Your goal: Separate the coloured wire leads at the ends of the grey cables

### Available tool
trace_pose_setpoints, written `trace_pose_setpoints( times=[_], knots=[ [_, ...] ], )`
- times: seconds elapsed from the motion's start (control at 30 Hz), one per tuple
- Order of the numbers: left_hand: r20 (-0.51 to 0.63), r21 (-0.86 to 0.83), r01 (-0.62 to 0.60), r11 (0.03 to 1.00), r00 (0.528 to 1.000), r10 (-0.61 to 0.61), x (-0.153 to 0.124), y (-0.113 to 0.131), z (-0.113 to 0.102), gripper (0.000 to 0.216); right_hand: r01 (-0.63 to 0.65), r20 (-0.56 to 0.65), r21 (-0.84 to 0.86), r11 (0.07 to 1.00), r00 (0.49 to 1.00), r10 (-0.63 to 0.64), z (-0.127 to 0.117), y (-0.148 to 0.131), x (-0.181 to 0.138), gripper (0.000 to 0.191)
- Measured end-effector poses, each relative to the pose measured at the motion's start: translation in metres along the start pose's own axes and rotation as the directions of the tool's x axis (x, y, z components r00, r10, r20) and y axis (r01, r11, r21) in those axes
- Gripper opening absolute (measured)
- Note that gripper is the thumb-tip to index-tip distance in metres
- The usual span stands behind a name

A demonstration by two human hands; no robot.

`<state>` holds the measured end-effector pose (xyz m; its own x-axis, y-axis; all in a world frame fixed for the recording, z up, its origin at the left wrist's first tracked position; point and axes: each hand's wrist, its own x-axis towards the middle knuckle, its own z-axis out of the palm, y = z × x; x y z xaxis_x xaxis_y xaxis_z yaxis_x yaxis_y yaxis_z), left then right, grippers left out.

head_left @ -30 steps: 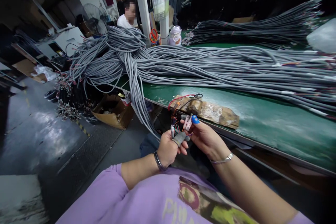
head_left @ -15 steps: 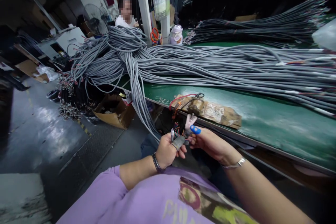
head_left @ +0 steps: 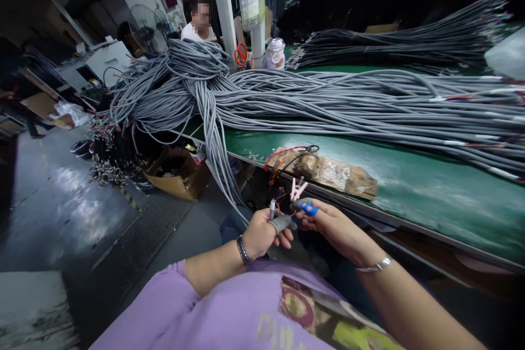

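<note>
My left hand (head_left: 264,234) is closed around a grey cable (head_left: 272,209) near its end, where a white band and thin coloured wires show. A grey cover sits on its thumb. Close beside it, my right hand (head_left: 324,221) pinches a thin red wire (head_left: 289,213) that runs between the two hands; its fingertips partly hide the wire. Blue wrapping and grey covers are on that hand's fingers. Just above the right fingertips, a pale pink clip (head_left: 297,190) stands at the bench edge, its two handles spread.
A wooden board (head_left: 348,179) with tape and red and black leads lies on the green bench (head_left: 418,186). Long grey cables (head_left: 328,101) cover the bench behind it, some hanging over the edge. A cardboard box (head_left: 180,175) stands on the floor. A person (head_left: 199,24) is across the bench.
My right hand has drawn slightly right and down, away from the pink clip, which now shows more plainly. My left hand has barely moved and keeps hold of the cable.
</note>
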<state>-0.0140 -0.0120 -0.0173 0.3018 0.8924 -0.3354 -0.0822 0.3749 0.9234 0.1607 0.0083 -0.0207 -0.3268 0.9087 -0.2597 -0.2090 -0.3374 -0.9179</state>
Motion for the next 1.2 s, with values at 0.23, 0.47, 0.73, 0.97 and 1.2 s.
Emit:
trace_pose_setpoints(
  times=[0.23, 0.47, 0.73, 0.97, 1.2],
  knots=[
    [-0.046, -0.043, -0.027, 0.999, 0.999, 0.025, 0.003, -0.004, 0.003, 0.044, 0.141, -0.086, -0.112, 0.984, 0.985, -0.151, 0.019, 0.011, -0.013, 0.036],
    [0.064, 0.049, -0.059, 0.997, 0.996, 0.056, 0.000, -0.009, -0.001, 0.051, 0.138, -0.032, -0.143, 0.980, 0.989, -0.144, 0.024, 0.002, -0.005, 0.036],
    [-0.075, -0.001, -0.135, 0.991, 0.988, 0.134, -0.002, -0.013, 0.000, 0.048, 0.112, -0.116, -0.255, 0.960, 0.983, -0.146, 0.029, -0.005, 0.003, 0.044],
    [-0.136, -0.099, -0.114, 0.988, 0.986, 0.100, 0.002, -0.013, -0.001, 0.043, 0.111, -0.153, -0.187, 0.976, 0.978, -0.141, 0.021, 0.005, -0.002, 0.042],
    [-0.068, -0.058, -0.106, 0.993, 0.992, 0.102, -0.002, -0.011, -0.001, 0.042, 0.076, -0.038, 0.014, 0.997, 0.996, -0.075, 0.026, 0.003, 0.001, 0.039]
  ],
)
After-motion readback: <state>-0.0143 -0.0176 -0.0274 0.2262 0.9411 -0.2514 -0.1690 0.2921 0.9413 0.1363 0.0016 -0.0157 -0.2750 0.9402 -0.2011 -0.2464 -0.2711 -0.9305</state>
